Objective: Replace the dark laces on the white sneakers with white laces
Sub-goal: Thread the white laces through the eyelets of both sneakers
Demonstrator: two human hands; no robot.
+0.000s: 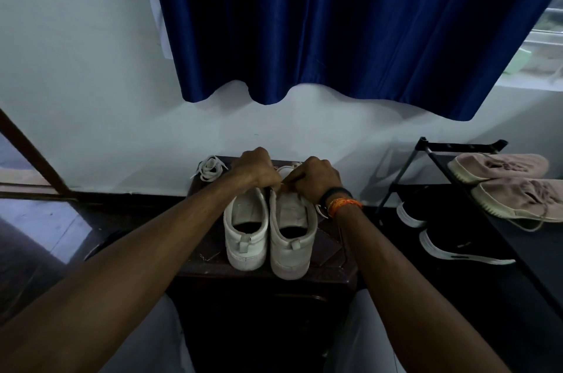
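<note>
1. Two white sneakers [268, 229] stand side by side on the dark tabletop [335, 266], heels toward the person, toes toward the wall.
2. Left hand [254, 170] and right hand [316, 179], curled knuckles-up, apparently pinch the right sneaker's white lace [285, 170].
3. A spare white lace [210, 170] lies bundled behind.

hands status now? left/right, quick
Left hand: curled, pinching the white lace at the right white sneaker.
Right hand: curled, pinching the same lace.

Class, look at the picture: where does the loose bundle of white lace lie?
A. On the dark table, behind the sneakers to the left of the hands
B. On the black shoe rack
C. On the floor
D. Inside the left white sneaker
A: the loose bundle of white lace lies on the dark wooden table, beside the left hand.
</note>
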